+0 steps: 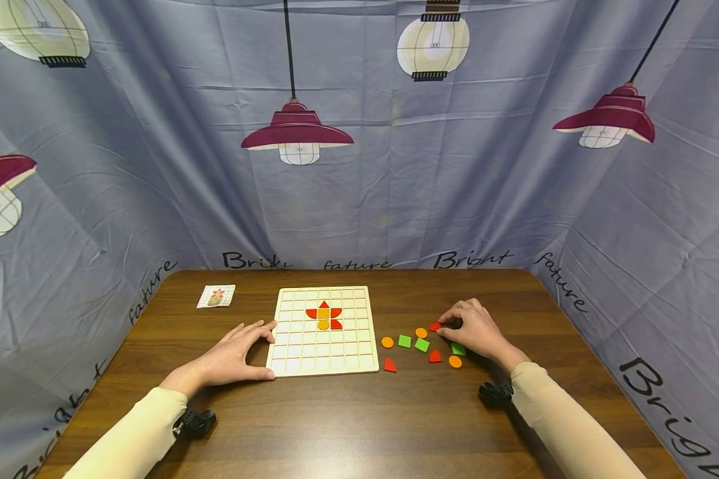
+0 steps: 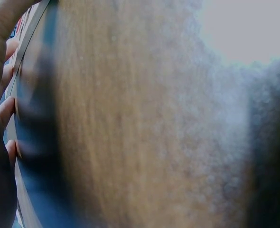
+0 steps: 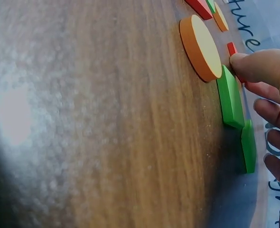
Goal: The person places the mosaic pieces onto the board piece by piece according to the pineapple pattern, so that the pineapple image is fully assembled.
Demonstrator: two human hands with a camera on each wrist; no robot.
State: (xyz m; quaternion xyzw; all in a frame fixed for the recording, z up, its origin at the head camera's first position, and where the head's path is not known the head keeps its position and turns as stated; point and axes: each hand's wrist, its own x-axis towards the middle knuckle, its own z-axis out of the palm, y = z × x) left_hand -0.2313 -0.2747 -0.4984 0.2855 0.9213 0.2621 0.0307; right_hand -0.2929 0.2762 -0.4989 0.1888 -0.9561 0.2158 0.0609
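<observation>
A pale wooden grid board (image 1: 323, 352) lies mid-table, with a small flower of red and orange pieces (image 1: 323, 315) set in its upper rows. My left hand (image 1: 248, 349) rests against the board's left edge, fingers fairly straight and thumb by the near corner. Its fingertips (image 2: 6, 109) show beside the blurred edge in the left wrist view. My right hand (image 1: 455, 326) arches over the loose pieces to the right of the board. It pinches a small red piece (image 1: 434, 326), with the thumb (image 3: 258, 66) against that red piece (image 3: 231, 48).
Orange circles (image 1: 387, 342), green squares (image 1: 404, 340) and red triangles (image 1: 389, 364) lie scattered right of the board. Close by the right hand are an orange circle (image 3: 201, 47) and a green square (image 3: 231, 97). A picture card (image 1: 216, 296) lies far left. Printed cloth walls surround the table.
</observation>
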